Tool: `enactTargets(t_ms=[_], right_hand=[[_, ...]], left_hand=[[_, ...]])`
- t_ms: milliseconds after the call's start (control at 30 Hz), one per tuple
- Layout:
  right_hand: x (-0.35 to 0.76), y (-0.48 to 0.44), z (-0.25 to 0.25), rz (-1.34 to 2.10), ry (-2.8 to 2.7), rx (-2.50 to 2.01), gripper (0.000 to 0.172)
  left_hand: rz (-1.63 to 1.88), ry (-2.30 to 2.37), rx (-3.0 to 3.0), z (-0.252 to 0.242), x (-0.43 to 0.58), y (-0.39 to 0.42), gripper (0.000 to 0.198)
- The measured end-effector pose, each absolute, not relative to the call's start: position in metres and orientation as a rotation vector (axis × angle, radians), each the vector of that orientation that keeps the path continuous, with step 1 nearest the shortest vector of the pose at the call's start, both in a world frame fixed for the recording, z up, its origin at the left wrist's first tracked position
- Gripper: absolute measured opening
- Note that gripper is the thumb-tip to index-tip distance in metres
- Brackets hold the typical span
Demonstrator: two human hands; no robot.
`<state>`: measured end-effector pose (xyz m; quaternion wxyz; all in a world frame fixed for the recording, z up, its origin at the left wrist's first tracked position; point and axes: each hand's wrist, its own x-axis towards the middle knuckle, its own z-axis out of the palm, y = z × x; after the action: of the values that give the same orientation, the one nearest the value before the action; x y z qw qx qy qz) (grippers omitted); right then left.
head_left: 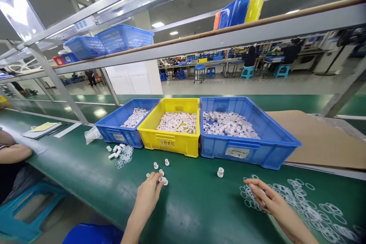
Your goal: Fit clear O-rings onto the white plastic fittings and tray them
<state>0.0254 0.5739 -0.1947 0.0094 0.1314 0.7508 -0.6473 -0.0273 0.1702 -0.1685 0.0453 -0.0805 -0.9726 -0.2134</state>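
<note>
**Apparently little done, plenty left**

Across the green worktop (191,213), the right blue bin (215,151) and yellow bin (168,145) carry heaps of white parts, likely mostly unworked. The left hand (147,194) has its fingers closed on a white fitting (161,179) beside several standing ones. The right hand's (270,198) fingers curl over loose rings (313,213); whether they pinch one, I cannot tell.

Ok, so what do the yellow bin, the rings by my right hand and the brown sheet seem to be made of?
Yellow bin: likely molded plastic, smooth with a slight sheen; one even color, shaped rim.
Rings: thin, whitish, translucent-looking; maybe silicone, rubber or soft plastic, the look leaves it open.
Brown sheet: probably cardboard, flat, matte and tan.
</note>
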Motion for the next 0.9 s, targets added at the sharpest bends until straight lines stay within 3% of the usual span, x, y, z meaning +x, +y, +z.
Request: enactTargets(t_ms=[333, 567, 900], right_hand=[[0.022, 0.575, -0.195, -2.074, 2.407, 0.347, 0.060], [0.065, 0.583, -0.139, -2.190, 2.482, 0.306, 0.050], [0.230, 0.585, -0.071, -2.401, 2.526, 0.274, 0.031]], left_hand=[[-0.489, -3.075, -0.376, -0.177, -0.044, 0.177, 0.019], [-0.486, -3.055, -0.557, -0.182, -0.049, 0.193, 0.022], [-0.504, -2.970, -0.894, -0.172, -0.028, 0.298, 0.017]])
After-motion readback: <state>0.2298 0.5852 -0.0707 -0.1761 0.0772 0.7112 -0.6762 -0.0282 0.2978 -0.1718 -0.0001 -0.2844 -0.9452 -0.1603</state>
